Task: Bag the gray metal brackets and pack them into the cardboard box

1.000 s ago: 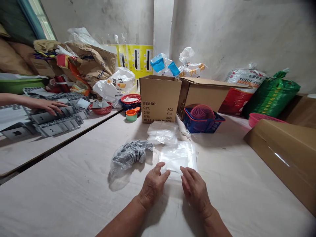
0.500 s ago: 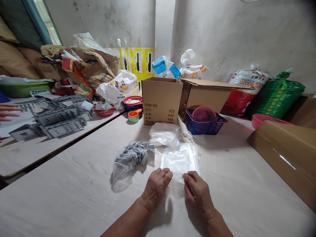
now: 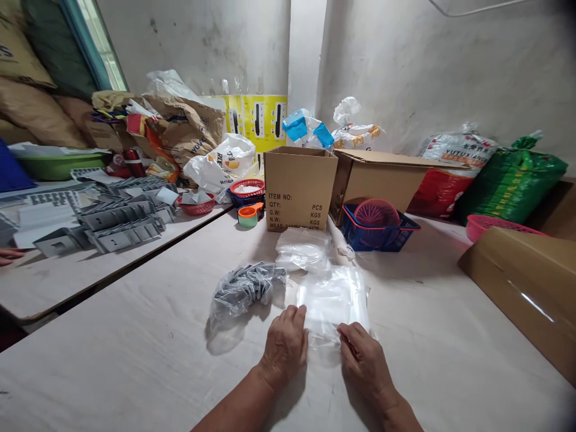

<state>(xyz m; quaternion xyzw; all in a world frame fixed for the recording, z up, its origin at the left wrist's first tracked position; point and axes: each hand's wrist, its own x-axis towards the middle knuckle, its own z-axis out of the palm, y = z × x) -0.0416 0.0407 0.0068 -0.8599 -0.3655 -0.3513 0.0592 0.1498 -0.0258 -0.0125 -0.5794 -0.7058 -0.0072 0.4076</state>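
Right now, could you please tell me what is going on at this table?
A person has their left hand and right hand on the near edge of a clear plastic bag lying flat on a pale wooden table. Beside it lie a clear bag of grey parts and another folded clear bag. At the neighbouring table, a co-worker's hand shows at the edge of view, near rows of grey angled pieces.

Thin, glossy plastic film on the clear bag at lower centre; crinkled, shiny film on the bag of dark grey parts just left of it. Smooth, matt, pale wood board on the bench. Matt brown corrugated cardboard on the box at centre. Glossy plastic lattice on the blue basket. Sheen on the green woven sack at right. Rough, stained plaster on the wall along the top of the frame.
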